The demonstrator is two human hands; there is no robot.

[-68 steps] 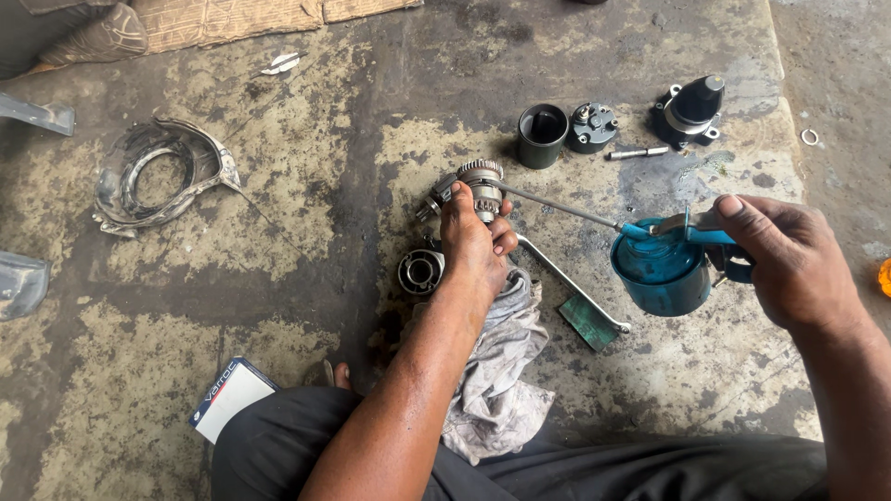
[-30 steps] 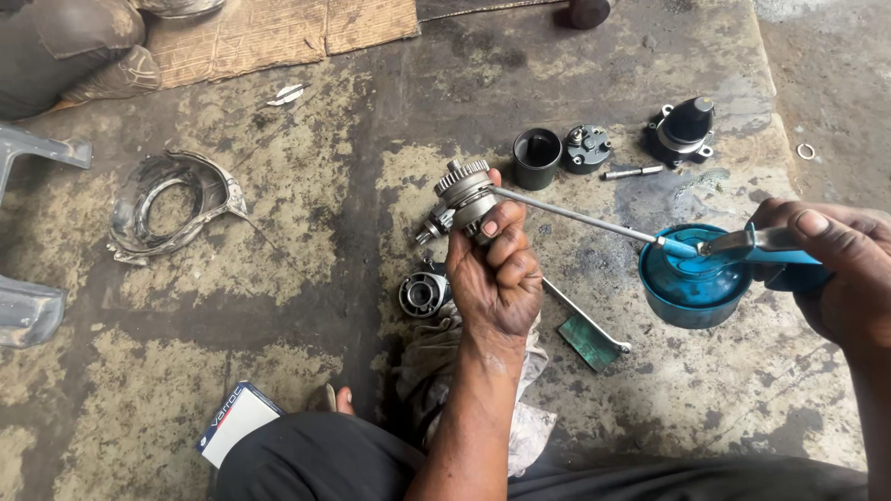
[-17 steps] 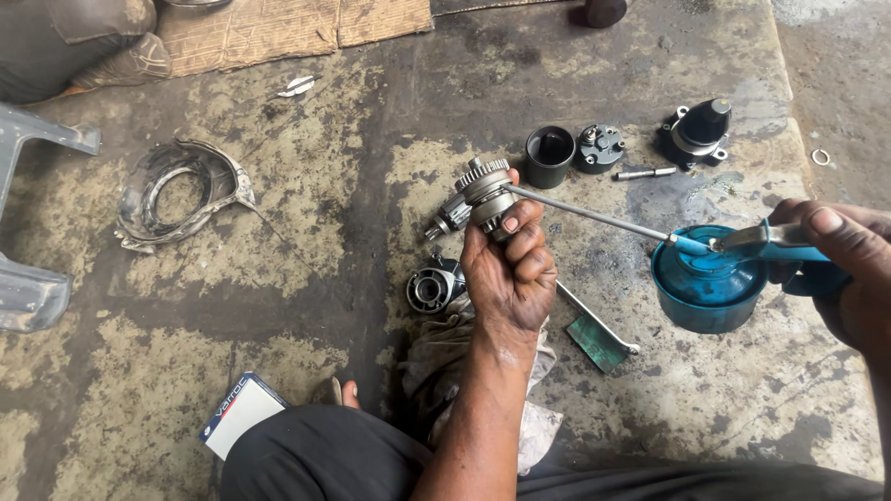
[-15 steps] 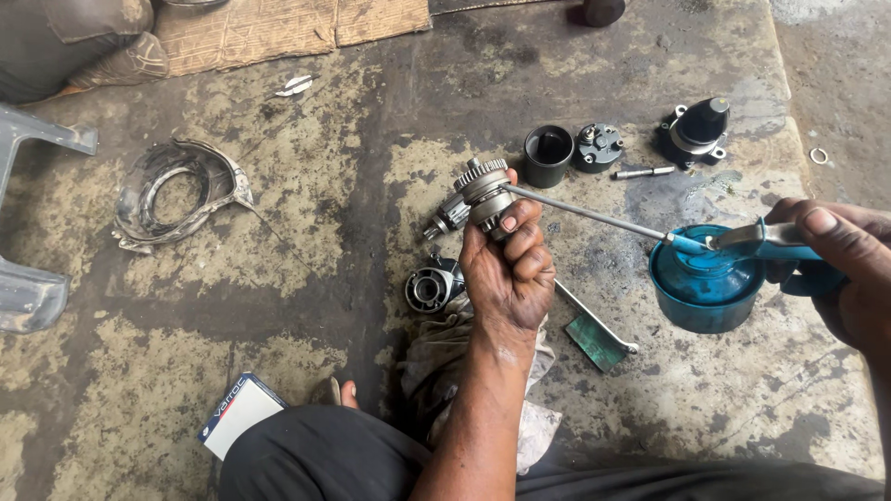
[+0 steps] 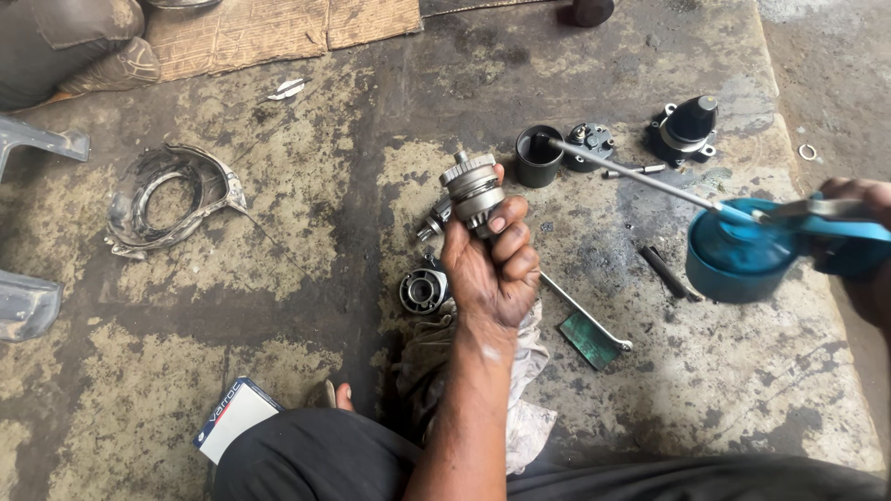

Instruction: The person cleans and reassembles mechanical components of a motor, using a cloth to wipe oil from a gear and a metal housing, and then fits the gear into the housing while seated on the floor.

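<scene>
**Geared Part Held Upright, Oil Can Alongside**

At the 9 o'clock edge, a grey metal bracket was cut off by the frame. A bent, ring-shaped metal cover lay on the stained, mottled concrete floor. At 7 o'clock, a small white box lay partly hidden under the person's dark trouser leg.

Near centre, the left hand was closed in a fist around a steel geared part; only its toothed cylindrical head showed above the fingers, with the shaft concealed in the grip. A round bearing-like piece rested on the floor just beside the wrist, next to a grey rag.

Toward 1 o'clock stood a black cup and a dark housing. At 3 o'clock, the right hand, largely cropped, gripped the handle of a blue oil can whose thin metal spout pointed toward 11 o'clock. A flat wrench lay below.
</scene>
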